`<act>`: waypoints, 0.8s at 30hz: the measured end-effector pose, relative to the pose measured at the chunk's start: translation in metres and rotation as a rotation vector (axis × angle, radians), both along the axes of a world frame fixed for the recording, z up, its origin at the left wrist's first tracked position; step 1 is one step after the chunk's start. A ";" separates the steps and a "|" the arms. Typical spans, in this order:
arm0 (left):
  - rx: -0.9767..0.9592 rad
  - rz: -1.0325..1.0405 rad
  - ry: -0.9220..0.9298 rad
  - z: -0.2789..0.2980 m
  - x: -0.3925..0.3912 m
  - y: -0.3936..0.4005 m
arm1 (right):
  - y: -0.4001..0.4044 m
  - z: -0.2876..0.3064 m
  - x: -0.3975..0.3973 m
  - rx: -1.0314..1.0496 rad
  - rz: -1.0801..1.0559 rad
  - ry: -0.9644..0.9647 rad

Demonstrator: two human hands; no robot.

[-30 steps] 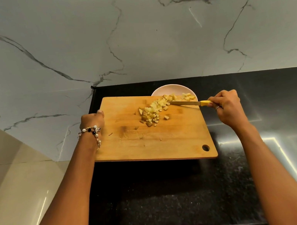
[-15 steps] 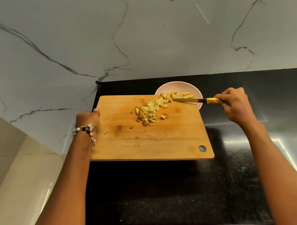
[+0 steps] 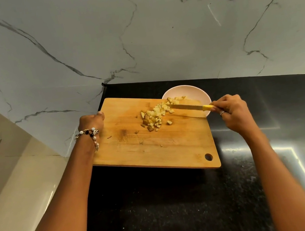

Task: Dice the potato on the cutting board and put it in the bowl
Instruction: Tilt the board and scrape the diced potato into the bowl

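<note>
Head view: left hand (image 3: 91, 121) grips board (image 3: 133, 148) edge
Right hand (image 3: 231, 111): clenched on knife (image 3: 188, 107) — blade against dice (image 3: 155, 115)
Bowl (image 3: 200, 92): behind board — some dice inside

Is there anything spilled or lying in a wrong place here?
A few small potato crumbs lie scattered on the cutting board, apart from the main diced potato pile. Nothing has spilled onto the counter.

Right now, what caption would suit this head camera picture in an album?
Left hand holds the cutting board while right hand sweeps diced potato by knife toward the bowl.
</note>
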State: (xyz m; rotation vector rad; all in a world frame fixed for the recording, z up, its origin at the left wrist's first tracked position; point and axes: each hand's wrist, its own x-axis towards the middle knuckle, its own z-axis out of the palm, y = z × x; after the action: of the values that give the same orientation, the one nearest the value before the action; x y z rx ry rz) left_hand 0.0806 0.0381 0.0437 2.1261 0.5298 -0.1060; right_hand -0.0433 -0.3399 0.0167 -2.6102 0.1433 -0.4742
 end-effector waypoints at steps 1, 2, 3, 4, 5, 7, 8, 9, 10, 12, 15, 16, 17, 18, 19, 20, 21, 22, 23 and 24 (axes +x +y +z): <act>0.004 -0.006 0.001 0.001 0.000 -0.002 | 0.002 -0.002 -0.001 -0.008 0.011 0.019; 0.007 -0.012 0.001 0.001 0.000 -0.004 | 0.003 -0.004 -0.001 -0.018 0.004 0.035; 0.005 -0.021 0.003 0.001 0.000 -0.005 | 0.004 -0.006 -0.002 -0.028 -0.015 0.047; 0.002 -0.028 0.004 0.002 0.001 -0.007 | 0.005 -0.008 -0.002 -0.035 -0.047 0.059; 0.001 -0.031 0.002 0.003 0.000 -0.008 | 0.005 -0.009 -0.003 -0.038 -0.082 0.066; -0.001 -0.033 0.003 0.004 0.000 -0.010 | 0.004 -0.010 -0.003 -0.031 -0.148 0.073; -0.002 -0.033 0.004 0.004 0.000 -0.011 | 0.004 -0.009 -0.002 -0.026 -0.174 0.079; -0.004 -0.034 0.003 0.004 0.000 -0.012 | 0.004 -0.007 -0.002 -0.020 -0.198 0.082; -0.008 -0.034 0.002 0.004 0.000 -0.013 | 0.003 -0.007 -0.001 -0.017 -0.218 0.084; -0.011 -0.045 -0.003 0.005 0.000 -0.017 | -0.001 -0.005 -0.001 -0.030 -0.248 0.075; -0.010 -0.059 -0.009 0.006 -0.001 -0.022 | -0.009 -0.002 0.002 -0.048 -0.293 0.074; -0.012 -0.061 -0.008 0.006 -0.001 -0.024 | -0.012 -0.002 0.003 -0.047 -0.314 0.069; -0.015 -0.064 -0.003 0.006 -0.001 -0.025 | -0.014 -0.001 0.003 -0.043 -0.337 0.063; -0.016 -0.067 0.002 0.007 -0.002 -0.027 | -0.015 -0.001 0.004 -0.036 -0.349 0.053; -0.019 -0.069 0.010 0.007 -0.002 -0.030 | -0.016 0.000 0.003 -0.031 -0.342 0.031; -0.024 -0.066 0.017 0.007 -0.001 -0.031 | -0.015 0.000 0.002 -0.027 -0.317 0.006; -0.029 -0.063 0.024 0.006 -0.001 -0.032 | -0.013 0.003 0.000 -0.022 -0.283 -0.014; -0.032 -0.059 0.030 0.006 -0.001 -0.033 | -0.010 0.005 -0.004 -0.014 -0.236 -0.023; -0.033 -0.057 0.034 0.005 -0.001 -0.033 | -0.008 0.007 -0.009 -0.007 -0.174 -0.023; -0.035 -0.057 0.035 0.005 -0.001 -0.035 | -0.006 0.010 -0.015 -0.004 -0.106 -0.017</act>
State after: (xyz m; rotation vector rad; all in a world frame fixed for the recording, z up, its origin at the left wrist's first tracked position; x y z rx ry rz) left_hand 0.0800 0.0034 0.0483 2.1087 0.4844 -0.1842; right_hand -0.0580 -0.3457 0.0267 -2.6111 0.2772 -0.5333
